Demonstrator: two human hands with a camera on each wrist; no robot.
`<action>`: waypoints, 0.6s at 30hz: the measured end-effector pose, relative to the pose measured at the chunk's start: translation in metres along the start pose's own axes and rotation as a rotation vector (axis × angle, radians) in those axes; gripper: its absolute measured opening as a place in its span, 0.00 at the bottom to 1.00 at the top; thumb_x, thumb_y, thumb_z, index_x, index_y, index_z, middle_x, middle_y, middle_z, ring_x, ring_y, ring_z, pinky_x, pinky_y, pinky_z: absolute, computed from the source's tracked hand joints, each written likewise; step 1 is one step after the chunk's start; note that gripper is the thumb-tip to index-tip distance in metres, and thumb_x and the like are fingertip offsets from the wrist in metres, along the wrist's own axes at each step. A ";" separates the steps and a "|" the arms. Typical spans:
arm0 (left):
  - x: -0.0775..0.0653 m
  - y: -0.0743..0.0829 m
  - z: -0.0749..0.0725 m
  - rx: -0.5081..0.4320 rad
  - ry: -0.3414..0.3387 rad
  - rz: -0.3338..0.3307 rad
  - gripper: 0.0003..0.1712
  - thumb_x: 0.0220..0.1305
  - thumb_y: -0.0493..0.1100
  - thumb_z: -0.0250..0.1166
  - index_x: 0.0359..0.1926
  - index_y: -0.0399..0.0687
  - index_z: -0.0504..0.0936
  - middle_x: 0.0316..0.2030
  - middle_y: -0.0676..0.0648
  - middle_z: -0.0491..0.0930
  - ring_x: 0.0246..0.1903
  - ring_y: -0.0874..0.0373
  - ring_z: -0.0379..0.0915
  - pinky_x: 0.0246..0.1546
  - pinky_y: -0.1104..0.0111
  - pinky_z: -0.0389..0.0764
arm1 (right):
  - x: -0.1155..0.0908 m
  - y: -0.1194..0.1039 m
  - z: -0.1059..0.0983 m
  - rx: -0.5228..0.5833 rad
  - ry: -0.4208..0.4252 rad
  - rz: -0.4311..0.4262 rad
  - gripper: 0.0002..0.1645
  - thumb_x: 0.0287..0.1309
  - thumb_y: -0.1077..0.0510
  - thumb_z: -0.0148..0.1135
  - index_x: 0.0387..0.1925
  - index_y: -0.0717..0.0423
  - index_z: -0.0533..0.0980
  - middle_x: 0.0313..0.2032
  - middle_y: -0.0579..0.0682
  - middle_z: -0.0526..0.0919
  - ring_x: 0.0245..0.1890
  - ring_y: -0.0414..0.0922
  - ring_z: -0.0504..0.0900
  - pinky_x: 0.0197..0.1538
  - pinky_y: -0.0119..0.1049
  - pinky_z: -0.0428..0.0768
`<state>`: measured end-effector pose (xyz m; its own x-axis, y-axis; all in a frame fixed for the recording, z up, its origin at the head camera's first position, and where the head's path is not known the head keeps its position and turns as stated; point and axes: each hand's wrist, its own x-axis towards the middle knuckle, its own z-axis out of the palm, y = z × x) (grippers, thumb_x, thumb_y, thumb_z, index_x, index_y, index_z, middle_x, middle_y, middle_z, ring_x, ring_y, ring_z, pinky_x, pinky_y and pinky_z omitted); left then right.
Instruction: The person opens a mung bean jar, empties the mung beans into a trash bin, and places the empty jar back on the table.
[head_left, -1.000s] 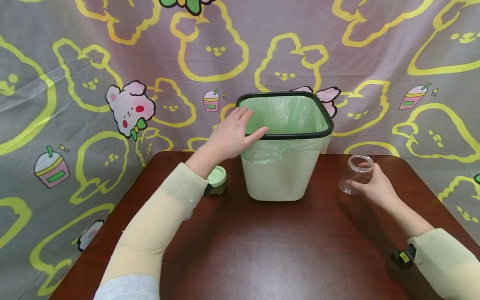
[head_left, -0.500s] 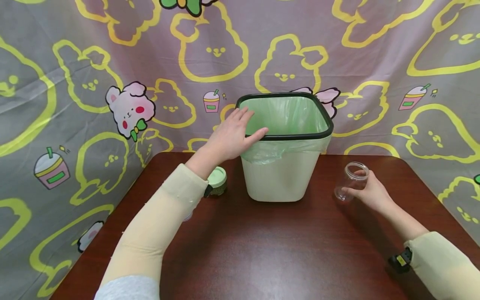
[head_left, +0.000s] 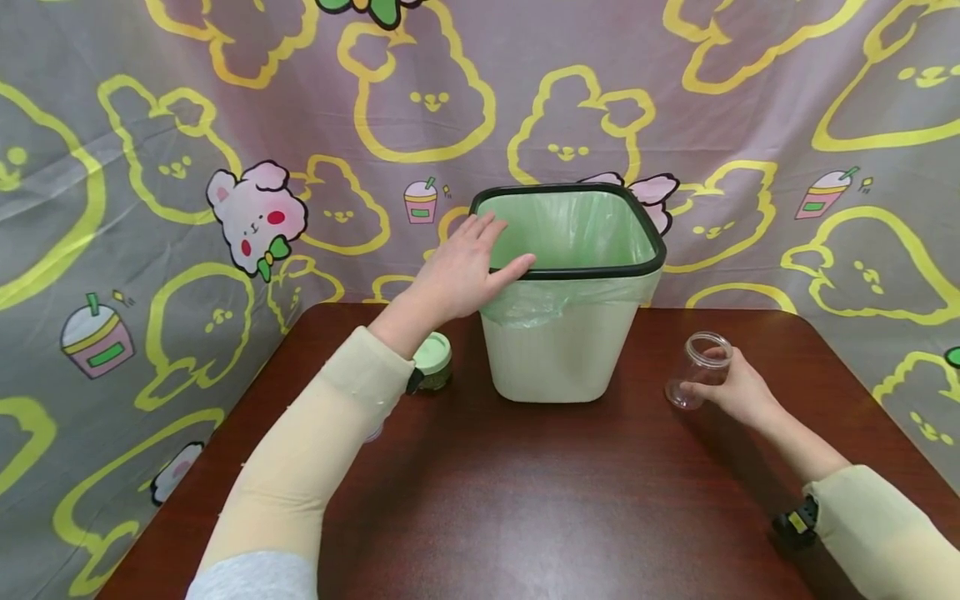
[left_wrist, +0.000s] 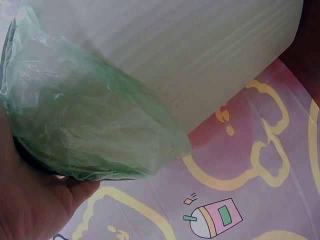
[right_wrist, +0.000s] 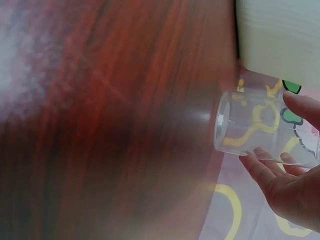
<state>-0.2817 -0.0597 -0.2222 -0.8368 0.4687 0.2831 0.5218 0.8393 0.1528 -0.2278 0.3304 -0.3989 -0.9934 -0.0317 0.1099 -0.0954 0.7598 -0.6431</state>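
My left hand rests on the black rim of a pale waste bin, fingers spread loosely over its left side. A green bin liner lines the bin and folds down outside; in the left wrist view the liner bulges next to the left hand. On the right, my right hand holds a clear, lidless jar, thumb on one side and fingers on the other. Nothing shows inside the jar. The right wrist view shows the jar's base; whether it touches the table I cannot tell.
A small jar with a light green lid stands left of the bin, partly behind the left forearm. A small clear thing peeks out beside that sleeve. Patterned cloth hangs around the brown table.
The right hand has brought the clear jar slightly leftward and nearer to me. The left hand stays on the bin's rim.
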 end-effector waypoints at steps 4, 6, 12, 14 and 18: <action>0.001 0.000 -0.001 -0.002 -0.002 0.001 0.48 0.67 0.73 0.42 0.72 0.41 0.59 0.73 0.41 0.52 0.72 0.47 0.43 0.70 0.59 0.47 | -0.001 0.002 0.001 0.013 -0.009 0.014 0.46 0.55 0.50 0.71 0.57 0.76 0.56 0.46 0.73 0.74 0.46 0.66 0.75 0.37 0.47 0.74; 0.001 0.000 -0.001 -0.002 -0.002 0.001 0.48 0.67 0.73 0.42 0.72 0.42 0.59 0.73 0.41 0.52 0.72 0.47 0.43 0.70 0.59 0.47 | -0.001 0.003 0.001 0.020 -0.011 0.016 0.46 0.55 0.50 0.71 0.58 0.77 0.56 0.47 0.74 0.73 0.47 0.67 0.74 0.38 0.49 0.75; 0.001 0.000 0.000 -0.004 -0.005 -0.003 0.48 0.67 0.73 0.42 0.72 0.42 0.59 0.73 0.41 0.52 0.72 0.47 0.43 0.70 0.60 0.47 | 0.000 0.005 0.003 0.040 0.000 -0.003 0.46 0.56 0.51 0.70 0.59 0.77 0.55 0.48 0.74 0.74 0.48 0.67 0.75 0.42 0.52 0.74; 0.001 0.000 0.000 -0.004 -0.003 -0.003 0.48 0.67 0.73 0.42 0.72 0.42 0.59 0.73 0.41 0.52 0.72 0.47 0.43 0.70 0.60 0.47 | -0.001 0.006 0.004 0.047 0.001 -0.008 0.46 0.57 0.52 0.70 0.60 0.76 0.55 0.48 0.73 0.75 0.49 0.67 0.76 0.42 0.52 0.74; 0.001 0.000 0.000 -0.004 -0.004 -0.004 0.48 0.67 0.74 0.42 0.72 0.42 0.59 0.73 0.41 0.52 0.73 0.48 0.43 0.70 0.60 0.47 | -0.002 0.007 0.005 0.055 -0.003 0.001 0.48 0.58 0.50 0.69 0.61 0.77 0.53 0.50 0.74 0.73 0.51 0.68 0.74 0.45 0.55 0.73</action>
<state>-0.2825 -0.0596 -0.2219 -0.8393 0.4666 0.2791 0.5193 0.8400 0.1573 -0.2273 0.3329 -0.4076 -0.9937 -0.0336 0.1069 -0.0980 0.7232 -0.6837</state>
